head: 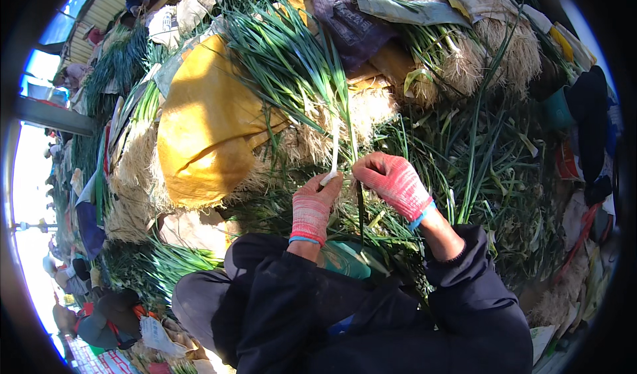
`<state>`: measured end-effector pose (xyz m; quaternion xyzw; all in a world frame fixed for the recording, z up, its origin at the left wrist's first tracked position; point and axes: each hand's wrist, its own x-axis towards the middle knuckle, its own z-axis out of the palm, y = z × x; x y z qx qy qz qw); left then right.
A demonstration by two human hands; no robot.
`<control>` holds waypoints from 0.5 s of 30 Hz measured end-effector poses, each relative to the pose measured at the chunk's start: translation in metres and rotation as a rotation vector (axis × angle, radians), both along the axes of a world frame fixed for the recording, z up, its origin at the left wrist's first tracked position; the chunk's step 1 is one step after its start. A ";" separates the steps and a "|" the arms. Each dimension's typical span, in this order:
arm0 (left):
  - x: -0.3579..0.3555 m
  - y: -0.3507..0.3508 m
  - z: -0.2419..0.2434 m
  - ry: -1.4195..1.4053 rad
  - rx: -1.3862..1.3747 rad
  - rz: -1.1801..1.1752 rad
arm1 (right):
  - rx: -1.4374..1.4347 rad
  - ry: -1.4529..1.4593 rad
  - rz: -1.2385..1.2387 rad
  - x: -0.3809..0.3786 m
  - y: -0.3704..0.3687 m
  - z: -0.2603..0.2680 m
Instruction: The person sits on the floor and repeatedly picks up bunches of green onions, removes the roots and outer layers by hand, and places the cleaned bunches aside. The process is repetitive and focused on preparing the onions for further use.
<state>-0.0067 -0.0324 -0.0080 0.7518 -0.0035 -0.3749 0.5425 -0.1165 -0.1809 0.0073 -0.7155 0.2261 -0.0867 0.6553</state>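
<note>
My left hand, in a red and white knit glove, holds the white root end of a green onion stalk between thumb and fingers. Close on its right, my right hand, in a matching glove, has its fingers pinched on a green leaf that hangs down below the hand. Beyond the hands lies a bunch of green onions, its leaves pointing away from me. A yellow woven sheet covers more rooted onions to the left.
Loose leaves litter the ground at the right. Rooted onion bundles under sacks stand beyond, with a purple sack at the top. Other people sit at the left, one at the lower left. Something green lies between my knees.
</note>
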 end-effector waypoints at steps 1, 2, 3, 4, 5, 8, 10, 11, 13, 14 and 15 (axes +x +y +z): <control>-0.001 0.000 0.002 0.013 -0.019 -0.014 | 0.062 -0.028 0.007 0.011 0.003 -0.006; -0.001 0.001 0.003 0.003 -0.070 -0.017 | -0.081 0.006 0.026 0.020 0.006 -0.009; -0.002 0.001 0.003 0.004 -0.087 -0.017 | -0.224 -0.104 0.091 0.028 0.007 -0.011; -0.002 0.001 0.001 -0.009 -0.153 -0.033 | -0.380 -0.165 0.106 0.035 0.010 -0.009; -0.002 0.003 -0.001 -0.006 -0.219 -0.024 | -0.435 -0.198 0.094 0.038 0.011 -0.005; 0.001 0.006 -0.010 0.049 -0.232 0.024 | -0.376 -0.166 0.098 0.032 0.018 0.022; 0.006 0.009 -0.013 0.033 -0.223 0.113 | 0.084 -0.122 0.387 0.013 0.024 0.039; 0.008 0.009 -0.014 0.015 -0.204 0.168 | 0.276 0.090 0.631 0.004 0.022 0.042; 0.014 0.007 -0.012 0.122 -0.224 0.150 | 0.098 0.069 0.220 -0.005 0.014 0.035; 0.015 0.006 -0.011 0.176 -0.281 0.145 | 0.018 0.048 -0.046 -0.001 0.006 0.023; 0.016 0.004 -0.009 0.245 -0.351 0.113 | -0.091 0.128 -0.286 0.009 -0.003 0.007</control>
